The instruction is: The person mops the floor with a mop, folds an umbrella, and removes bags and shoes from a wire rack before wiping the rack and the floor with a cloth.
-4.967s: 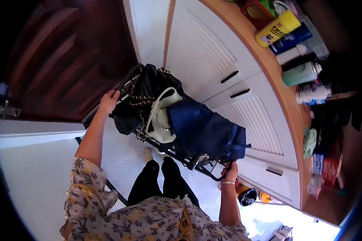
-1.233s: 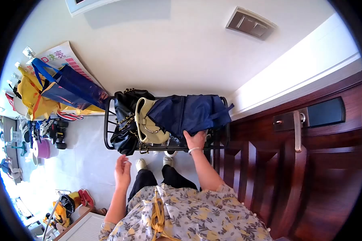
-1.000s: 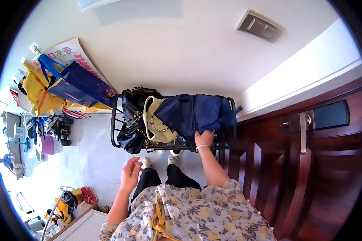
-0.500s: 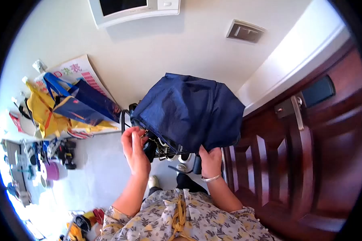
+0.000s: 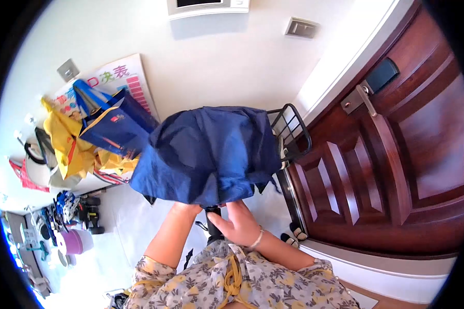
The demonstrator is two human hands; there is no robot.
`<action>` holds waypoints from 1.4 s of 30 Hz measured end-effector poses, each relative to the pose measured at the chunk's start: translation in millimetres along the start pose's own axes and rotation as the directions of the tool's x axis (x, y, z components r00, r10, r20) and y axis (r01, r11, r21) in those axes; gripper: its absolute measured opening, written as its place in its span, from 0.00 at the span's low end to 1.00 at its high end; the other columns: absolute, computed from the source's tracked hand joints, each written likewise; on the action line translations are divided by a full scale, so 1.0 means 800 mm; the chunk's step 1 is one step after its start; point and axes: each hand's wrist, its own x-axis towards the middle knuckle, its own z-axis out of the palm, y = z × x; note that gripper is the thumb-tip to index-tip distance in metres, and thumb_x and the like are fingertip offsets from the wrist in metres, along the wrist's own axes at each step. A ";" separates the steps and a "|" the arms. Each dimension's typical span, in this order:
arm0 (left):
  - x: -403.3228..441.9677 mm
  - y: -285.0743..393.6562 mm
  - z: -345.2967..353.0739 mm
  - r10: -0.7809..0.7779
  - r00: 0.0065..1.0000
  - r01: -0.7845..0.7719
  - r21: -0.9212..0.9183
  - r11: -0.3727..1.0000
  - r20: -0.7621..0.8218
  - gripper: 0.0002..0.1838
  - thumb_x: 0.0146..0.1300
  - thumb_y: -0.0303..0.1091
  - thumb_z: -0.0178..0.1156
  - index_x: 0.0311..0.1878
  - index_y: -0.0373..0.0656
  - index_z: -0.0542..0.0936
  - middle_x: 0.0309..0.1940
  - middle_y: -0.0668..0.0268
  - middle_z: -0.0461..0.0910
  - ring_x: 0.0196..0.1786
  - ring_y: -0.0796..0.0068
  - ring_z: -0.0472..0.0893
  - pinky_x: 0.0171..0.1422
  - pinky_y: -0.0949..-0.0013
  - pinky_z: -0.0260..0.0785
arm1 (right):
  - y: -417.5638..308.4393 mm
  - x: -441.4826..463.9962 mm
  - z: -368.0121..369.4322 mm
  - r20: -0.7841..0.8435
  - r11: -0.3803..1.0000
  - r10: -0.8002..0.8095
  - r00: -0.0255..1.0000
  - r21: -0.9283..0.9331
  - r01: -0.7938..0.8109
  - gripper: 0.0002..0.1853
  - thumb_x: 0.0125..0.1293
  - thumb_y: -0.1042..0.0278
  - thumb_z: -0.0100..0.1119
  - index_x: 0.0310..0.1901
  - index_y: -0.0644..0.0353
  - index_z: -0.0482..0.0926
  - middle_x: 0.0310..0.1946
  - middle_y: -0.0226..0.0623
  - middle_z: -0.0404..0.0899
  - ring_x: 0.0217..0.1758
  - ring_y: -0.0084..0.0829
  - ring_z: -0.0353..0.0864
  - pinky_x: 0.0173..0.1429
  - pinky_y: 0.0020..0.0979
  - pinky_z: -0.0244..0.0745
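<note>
A navy blue umbrella [image 5: 211,154], its canopy loose and partly spread, is held in front of my body. Its black handle [image 5: 214,224] points down toward my waist. My right hand [image 5: 238,224] is closed at the handle's top, thumb lying along it, a light bracelet on the wrist. My left hand [image 5: 187,209] reaches under the canopy's near edge and grips the umbrella beside the handle; the fabric hides most of its fingers. Beyond the canopy's right side shows a black wire rack [image 5: 295,131], with pale items in it partly covered.
A dark red wooden door [image 5: 361,175] with a metal handle [image 5: 368,100] stands to the right. Blue paper bag [image 5: 121,126] and yellow bag [image 5: 67,136] hang on the left wall. Striped shoes [image 5: 294,236] lie by the door; a pink-purple tub [image 5: 73,242] is at left.
The umbrella has moved left and nearer my body, showing the handle and the rack behind it. Both hands have come together beneath the canopy. The view has turned slightly.
</note>
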 end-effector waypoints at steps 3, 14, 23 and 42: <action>-0.019 -0.005 -0.006 0.082 0.996 -0.082 -0.012 0.997 -0.027 0.30 0.68 0.52 0.43 0.66 0.41 0.62 0.62 0.57 0.67 0.62 0.61 0.70 0.66 0.58 0.63 | -0.034 -0.030 -0.042 0.156 0.984 -0.043 0.987 0.179 0.014 0.22 0.62 0.70 0.56 0.57 0.66 0.68 0.50 0.48 0.71 0.45 0.38 0.77 0.52 0.32 0.72; -0.052 -0.116 0.054 0.158 0.956 -0.177 -0.056 0.983 -0.246 0.29 0.66 0.50 0.49 0.63 0.39 0.66 0.59 0.56 0.71 0.58 0.61 0.74 0.65 0.55 0.65 | 0.025 -0.020 -0.204 -0.237 0.920 -0.390 0.890 -0.128 0.369 0.15 0.60 0.67 0.59 0.47 0.65 0.76 0.37 0.43 0.78 0.40 0.41 0.76 0.50 0.36 0.69; -0.100 -0.124 0.064 0.246 0.931 -0.209 0.158 0.965 -0.269 0.25 0.69 0.46 0.46 0.63 0.41 0.66 0.60 0.57 0.70 0.58 0.63 0.74 0.64 0.59 0.66 | 0.006 -0.083 -0.249 0.502 0.806 -0.324 0.802 0.590 -0.044 0.14 0.68 0.65 0.50 0.44 0.69 0.77 0.32 0.36 0.79 0.29 0.19 0.76 0.34 0.21 0.70; -0.074 -0.099 -0.014 0.586 0.611 -0.374 0.846 -0.379 0.532 0.33 0.57 0.39 0.63 0.64 0.39 0.65 0.63 0.56 0.64 0.65 0.61 0.63 0.71 0.63 0.51 | 0.030 -0.022 -0.025 0.360 0.215 0.300 0.883 0.877 -0.431 0.16 0.59 0.73 0.60 0.50 0.60 0.75 0.44 0.36 0.80 0.44 0.31 0.82 0.48 0.33 0.79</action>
